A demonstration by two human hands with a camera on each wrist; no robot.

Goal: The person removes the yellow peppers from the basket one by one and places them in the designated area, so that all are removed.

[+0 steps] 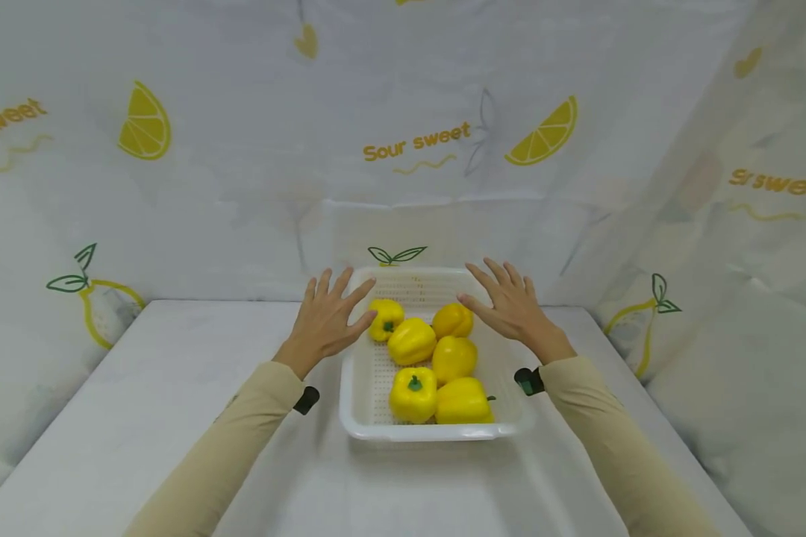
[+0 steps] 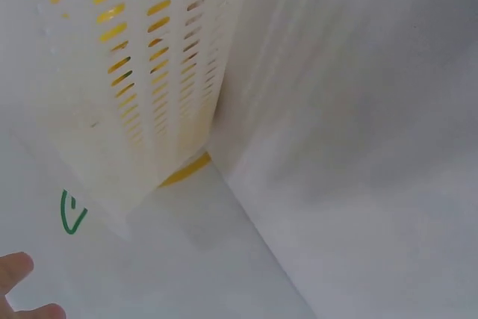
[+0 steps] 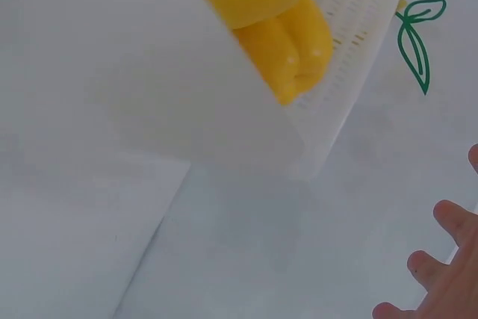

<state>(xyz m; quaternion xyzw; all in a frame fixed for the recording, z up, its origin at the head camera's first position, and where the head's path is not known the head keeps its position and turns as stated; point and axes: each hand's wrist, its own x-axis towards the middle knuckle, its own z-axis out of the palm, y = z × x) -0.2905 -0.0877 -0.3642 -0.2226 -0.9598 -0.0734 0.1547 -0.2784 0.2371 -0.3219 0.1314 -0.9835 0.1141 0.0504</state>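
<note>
While I watch remotely, the left hand (image 1: 325, 321) hovers, fingers spread, beside the white basket (image 1: 423, 432) on the tabletop (image 1: 188, 350); six yellow peppers (image 1: 412, 341) lie inside; the right hand (image 1: 516, 309) hovers, fingers likewise spread; I judge this a reach, the next move calling for gripping pepper or rim.

Yellow peppers (image 1: 454, 359) (green stems (image 1: 414, 383))

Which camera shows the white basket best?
The head view: it shows the basket from above, nearly its whole rim and the yellow peppers inside. The left wrist view shows only a slotted outer wall; the right wrist view, part of it with some peppers.
</note>
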